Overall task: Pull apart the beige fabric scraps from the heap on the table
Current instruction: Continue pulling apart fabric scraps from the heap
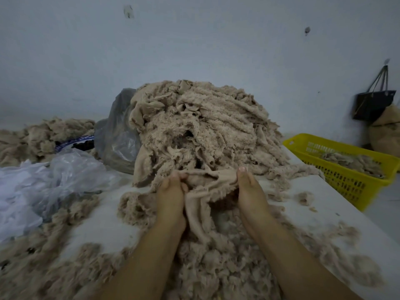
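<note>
The beige scrap (pixel 207 185) is pinched between left hand (pixel 172 191) and right hand (pixel 249 189), so pull evenly outward, clear of the heap (pixel 205 126) just beyond.

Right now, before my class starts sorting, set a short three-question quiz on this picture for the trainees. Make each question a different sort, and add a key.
1. True or false: the yellow basket is empty.
2. The left hand and the right hand both grip: A) a plastic bag, B) a beige fabric scrap, C) a handbag strap.
3. Fill in: the black handbag hangs on the ____.

Key: 1 false, loose scraps lie in it; 2 B; 3 wall.
</note>
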A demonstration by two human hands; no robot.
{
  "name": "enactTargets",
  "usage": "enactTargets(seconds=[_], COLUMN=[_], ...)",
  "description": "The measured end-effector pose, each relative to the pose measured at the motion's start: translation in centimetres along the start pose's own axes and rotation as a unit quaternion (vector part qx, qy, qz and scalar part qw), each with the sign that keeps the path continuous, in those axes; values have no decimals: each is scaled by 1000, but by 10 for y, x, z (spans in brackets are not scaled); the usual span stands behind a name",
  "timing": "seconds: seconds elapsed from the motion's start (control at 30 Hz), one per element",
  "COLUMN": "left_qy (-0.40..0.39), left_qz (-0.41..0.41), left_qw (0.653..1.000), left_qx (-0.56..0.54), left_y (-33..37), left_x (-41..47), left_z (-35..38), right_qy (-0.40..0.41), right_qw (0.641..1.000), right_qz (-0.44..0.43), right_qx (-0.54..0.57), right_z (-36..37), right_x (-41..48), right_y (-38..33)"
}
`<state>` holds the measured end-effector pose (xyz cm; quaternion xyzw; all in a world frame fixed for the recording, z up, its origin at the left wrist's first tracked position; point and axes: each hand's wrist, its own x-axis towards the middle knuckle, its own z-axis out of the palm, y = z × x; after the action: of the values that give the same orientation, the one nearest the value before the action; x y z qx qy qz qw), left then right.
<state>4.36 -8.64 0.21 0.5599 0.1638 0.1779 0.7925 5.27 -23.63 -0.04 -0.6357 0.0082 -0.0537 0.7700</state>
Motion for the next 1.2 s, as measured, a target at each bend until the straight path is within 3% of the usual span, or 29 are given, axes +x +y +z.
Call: enactTargets(seconds=[0.1,0.2,0.27,0.33,0.4,0.47,0.53,0.63,0.8,0.97,1.03,1.13,1.2], left_qy=[55,30,-62,-163,-213,-264,-290,-244,-239,-255,-284,-293,-317], left_qz=[-68,-75,-68,-60,-60,-65,-80,-129,-93,-30,-10,6,18], left_qw=[978,965,977,983,970,951,949,958,948,963,959,949,918], left_qx=[-188,-249,-195,-62,98,150,94,-83,-189,-82,-15,117,237], left_y=[9,15,16,14,11,7,8,11,15,9,5,6,6], left_x=[17,21,14,1,-11,-17,-17,-10,-5,-13,-16,-20,-21], left_z=[-23,-35,-24,-8,2,3,0,-2,-4,-2,-2,-3,-6], right_qy=[54,77,49,-5,-77,-154,-229,-252,-218,-203,-178,-69,1], right_qw=[995,985,986,990,990,986,973,947,962,979,984,997,1000], right_qz=[5,1,-5,-9,-16,-6,10,20,34,15,5,-15,-21], right_qx=[82,157,161,140,114,69,-29,-197,-161,31,12,-30,-8], right_z=[-9,-24,-23,-15,-10,-4,2,9,4,1,1,0,-5], right_x=[6,13,13,8,4,-5,-13,-19,-13,-11,-11,-6,0], right_y=[-8,-17,-13,-8,-4,-7,-3,6,6,1,0,-1,-3])
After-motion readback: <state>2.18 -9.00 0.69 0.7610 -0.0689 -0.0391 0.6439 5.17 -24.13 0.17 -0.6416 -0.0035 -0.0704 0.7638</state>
